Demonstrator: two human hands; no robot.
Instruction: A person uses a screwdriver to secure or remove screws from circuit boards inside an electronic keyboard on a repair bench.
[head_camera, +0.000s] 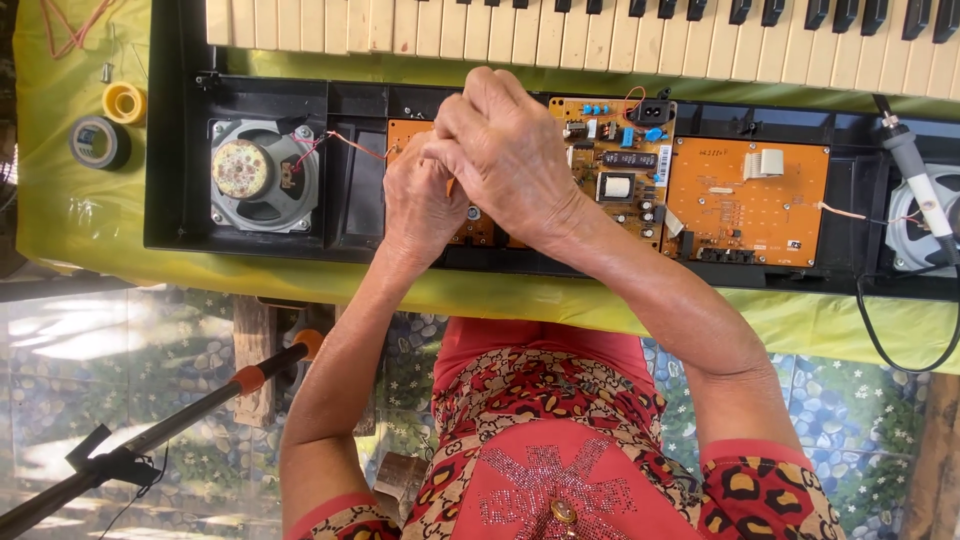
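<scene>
- Orange-handled tool (451, 186): only a sliver shows between both hands, over the orange circuit board (470, 228) in the middle of the open keyboard case (180, 200); its long axis seems to run steeply down toward the board, though the tip is hidden.
- Right hand (505, 150): fingers curled tight, stacked above the left.
- Left hand (425, 200): fingers closed round the tool.
- Good practice: keep it square and press steadily.
- Left speaker (262, 175), power board (615, 160), soldering iron (920, 190) at the case's right end.
</scene>
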